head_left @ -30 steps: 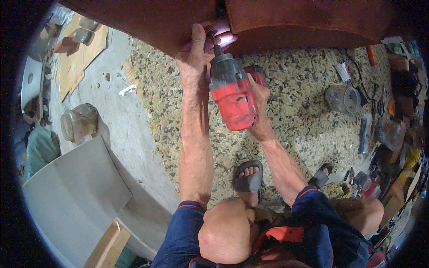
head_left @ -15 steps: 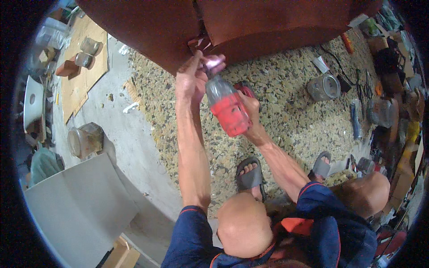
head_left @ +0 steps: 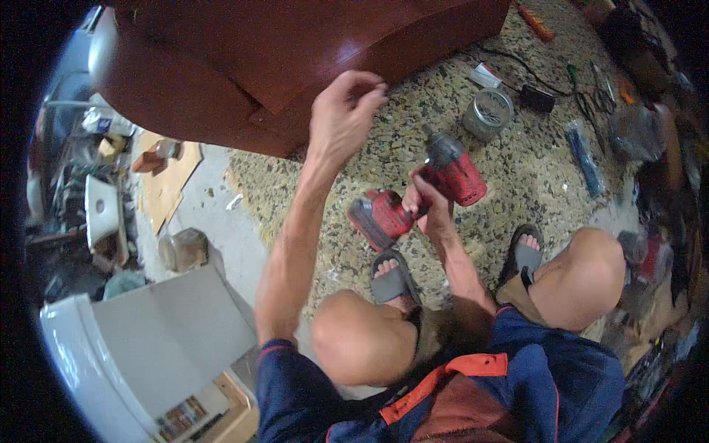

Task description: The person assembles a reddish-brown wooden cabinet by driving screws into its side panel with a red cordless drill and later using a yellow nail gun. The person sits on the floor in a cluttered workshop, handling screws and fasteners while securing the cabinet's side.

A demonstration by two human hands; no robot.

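Matting (head_left: pixel 399 151) shows between drill (head_left: pixel 459 175) and panel edge (head_left: pixel 436 46).

This looks like a cluttered workshop with its work laid out at floor level, on a speckled mat (head_left: pixel 517 177). Above the mat is a red-and-black power drill (head_left: pixel 459 176); on it stand a clear jar (head_left: pixel 490 111) and a dark cable (head_left: pixel 526 68). Left of the mat, bare grey concrete (head_left: pixel 216 184) carries a cardboard sheet (head_left: pixel 177 186); right of it, mixed odds and ends (head_left: pixel 651 214) are heaped.
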